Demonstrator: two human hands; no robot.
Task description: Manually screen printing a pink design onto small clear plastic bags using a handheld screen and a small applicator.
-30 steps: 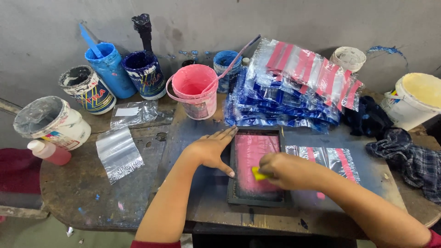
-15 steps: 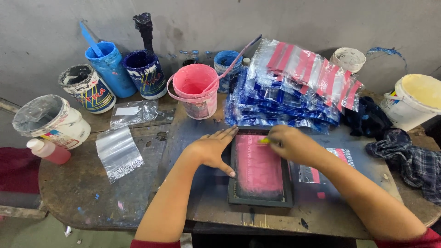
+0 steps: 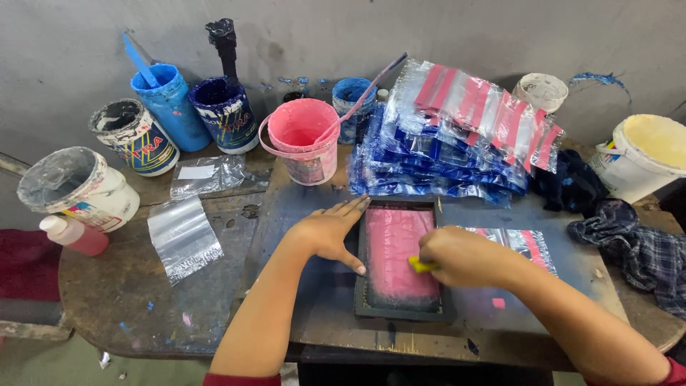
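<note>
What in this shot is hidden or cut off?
- Head view: most of the yellow tool, inside the right hand.
- Right part of the pink screen frame, under that hand.
- Yellow-white bucket, cut by the right edge.
- Left hand: palm down, underside unseen.

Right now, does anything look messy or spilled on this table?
Yes. Blue and pink paint stains the table, and drips run down the paint buckets. The stack of plastic bags leans unevenly. Nothing looks freshly spilled.

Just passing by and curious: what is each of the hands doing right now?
Left hand: open, flat, fingers against the screen frame.
Right hand: closed on a small yellow tool over the pink screen.
</note>
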